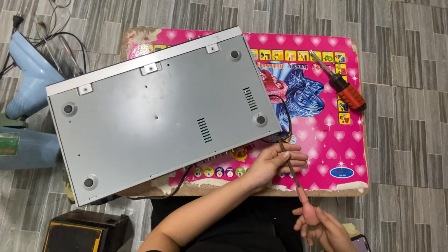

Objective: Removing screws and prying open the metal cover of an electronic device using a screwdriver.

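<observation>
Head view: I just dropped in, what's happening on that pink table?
A person holds a pink-handled screwdriver in both hands: the right hand grips the handle, the left hand pinches the shaft. Its tip sits at the near corner of an upturned grey metal electronics box on the pink heart-patterned table. An orange-handled screwdriver lies untouched beyond.

Metal case [158,116] upside down on small table [326,154], screwdriver [340,84] to its right.
</observation>
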